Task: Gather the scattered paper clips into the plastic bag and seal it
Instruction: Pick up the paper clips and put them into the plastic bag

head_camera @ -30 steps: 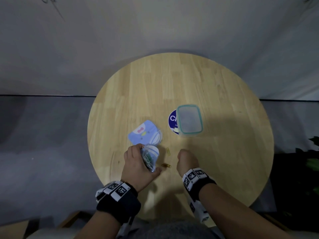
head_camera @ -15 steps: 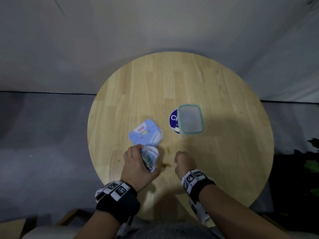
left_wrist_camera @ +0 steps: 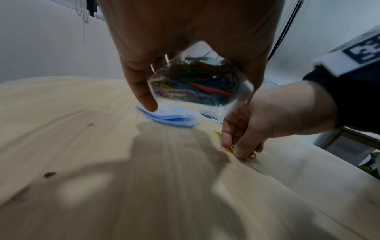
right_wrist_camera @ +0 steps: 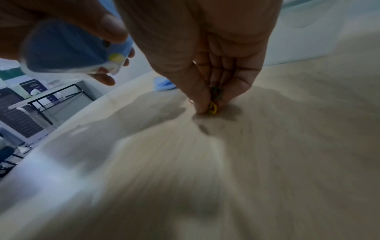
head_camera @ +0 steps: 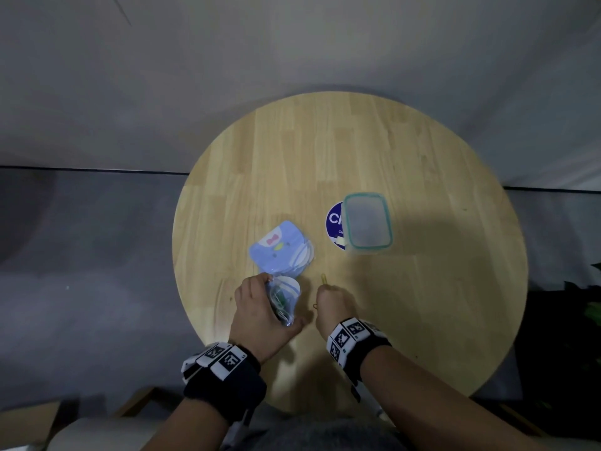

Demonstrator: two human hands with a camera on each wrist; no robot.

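Observation:
My left hand (head_camera: 260,307) grips a small clear plastic bag (head_camera: 284,299) just above the round wooden table (head_camera: 422,288); the bag (left_wrist_camera: 197,84) holds several coloured paper clips. To its right, my right hand (head_camera: 333,304) is down on the tabletop with thumb and fingers pinching a yellow paper clip (right_wrist_camera: 212,107), and green clips (right_wrist_camera: 216,91) are tucked in its curled fingers. In the left wrist view the right hand (left_wrist_camera: 238,149) pinches an orange-yellow clip (left_wrist_camera: 228,148). Another yellow clip (head_camera: 324,277) lies just beyond the right hand.
A stack of blue cartoon-printed bags (head_camera: 281,250) lies beyond my left hand. A clear lidded box with a teal rim (head_camera: 367,226) sits partly on a round blue sticker (head_camera: 335,219) near the table's middle. The table edge (head_camera: 208,323) curves close on the left.
My right hand has slid forward and left across the table to the loose clips and now pinches one. My left hand has kept the bag in place.

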